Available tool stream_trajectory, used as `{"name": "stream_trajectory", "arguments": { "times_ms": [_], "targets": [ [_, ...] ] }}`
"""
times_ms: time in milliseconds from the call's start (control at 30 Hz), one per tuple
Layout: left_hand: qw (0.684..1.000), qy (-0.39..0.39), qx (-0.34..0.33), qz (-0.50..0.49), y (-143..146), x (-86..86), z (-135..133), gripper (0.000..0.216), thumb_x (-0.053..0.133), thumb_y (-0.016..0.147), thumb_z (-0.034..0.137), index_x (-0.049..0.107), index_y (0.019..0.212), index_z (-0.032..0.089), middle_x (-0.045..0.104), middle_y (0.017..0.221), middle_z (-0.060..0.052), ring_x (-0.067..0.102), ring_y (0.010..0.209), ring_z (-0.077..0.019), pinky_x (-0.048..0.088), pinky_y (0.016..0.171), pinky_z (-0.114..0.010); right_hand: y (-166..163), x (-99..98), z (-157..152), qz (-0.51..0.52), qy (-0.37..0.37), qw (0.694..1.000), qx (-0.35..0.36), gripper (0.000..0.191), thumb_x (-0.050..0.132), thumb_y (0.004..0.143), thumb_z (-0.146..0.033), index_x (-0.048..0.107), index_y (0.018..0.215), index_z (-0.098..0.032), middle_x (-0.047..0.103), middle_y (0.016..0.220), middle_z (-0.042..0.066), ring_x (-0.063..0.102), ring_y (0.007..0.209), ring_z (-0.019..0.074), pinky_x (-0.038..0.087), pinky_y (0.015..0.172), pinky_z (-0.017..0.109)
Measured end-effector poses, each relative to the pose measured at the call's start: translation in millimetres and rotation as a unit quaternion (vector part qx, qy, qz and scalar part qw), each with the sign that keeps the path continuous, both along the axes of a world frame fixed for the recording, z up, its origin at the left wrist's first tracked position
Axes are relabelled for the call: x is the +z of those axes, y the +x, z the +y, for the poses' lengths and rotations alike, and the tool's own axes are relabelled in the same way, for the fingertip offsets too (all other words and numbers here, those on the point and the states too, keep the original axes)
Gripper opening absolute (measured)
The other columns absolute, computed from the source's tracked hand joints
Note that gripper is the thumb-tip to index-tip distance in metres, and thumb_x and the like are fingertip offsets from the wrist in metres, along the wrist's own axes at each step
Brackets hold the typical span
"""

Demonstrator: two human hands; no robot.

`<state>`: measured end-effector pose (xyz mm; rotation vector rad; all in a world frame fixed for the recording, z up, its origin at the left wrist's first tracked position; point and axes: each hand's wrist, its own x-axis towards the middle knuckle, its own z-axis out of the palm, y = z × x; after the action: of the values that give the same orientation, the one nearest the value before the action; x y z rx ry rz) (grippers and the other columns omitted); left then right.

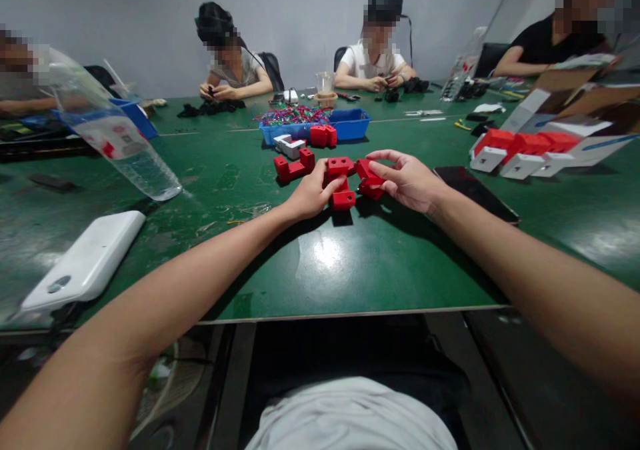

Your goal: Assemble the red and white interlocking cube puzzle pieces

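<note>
My left hand (313,192) is closed on a red plastic bracket (343,200), thumb across its middle and fingers behind it. Close beside it, my right hand (411,178) grips a second red plastic bracket (368,175) between thumb and fingers. The two pieces are held nearly side by side just above the green table; whether they touch I cannot tell. To the left of them lies a red U-shaped bracket (295,168), with a white bracket (289,145) behind it. Another red block (323,136) rests against the blue tray (350,127).
Small red and green wired parts (297,115) fill the tray's left side. A leaning plastic bottle (125,147) and a white power bank (85,261) stand left. On the right are a dark phone (475,193), red-and-white brackets (520,151) and an open carton (590,103). Several people sit opposite.
</note>
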<state>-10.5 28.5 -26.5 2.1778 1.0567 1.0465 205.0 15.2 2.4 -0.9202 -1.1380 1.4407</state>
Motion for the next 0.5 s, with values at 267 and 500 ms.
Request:
{"name": "stream_trajectory", "arguments": {
  "times_ms": [267, 500],
  "targets": [
    [1.0, 0.002, -0.005, -0.009, 0.3, 0.2, 0.0, 0.031, 0.054, 0.094, 0.032, 0.046, 0.118, 0.015, 0.066, 0.121, -0.013, 0.065, 0.109, -0.0235, 0.049, 0.099, -0.04, 1.1, -0.1, -1.1, -0.016, -0.006, 0.999, 0.031, 0.046, 0.098, 0.051, -0.029, 0.073, 0.086, -0.014, 0.074, 0.085, 0.005, 0.071, 0.07, 0.0127, 0.063, 0.068, 0.021],
    [1.0, -0.005, -0.001, -0.007, 0.6, 0.9, -1.1, 0.028, 0.054, 0.095, 0.032, 0.046, 0.116, 0.015, 0.067, 0.118, -0.012, 0.066, 0.106, -0.0217, 0.051, 0.097, -0.038, 1.7, -0.3, -1.6, -0.031, 0.007, 0.999, 0.027, 0.045, 0.099, 0.048, -0.035, 0.072, 0.078, -0.015, 0.073, 0.079, 0.003, 0.068, 0.067, 0.0112, 0.06, 0.064, 0.019]
  ]
}}
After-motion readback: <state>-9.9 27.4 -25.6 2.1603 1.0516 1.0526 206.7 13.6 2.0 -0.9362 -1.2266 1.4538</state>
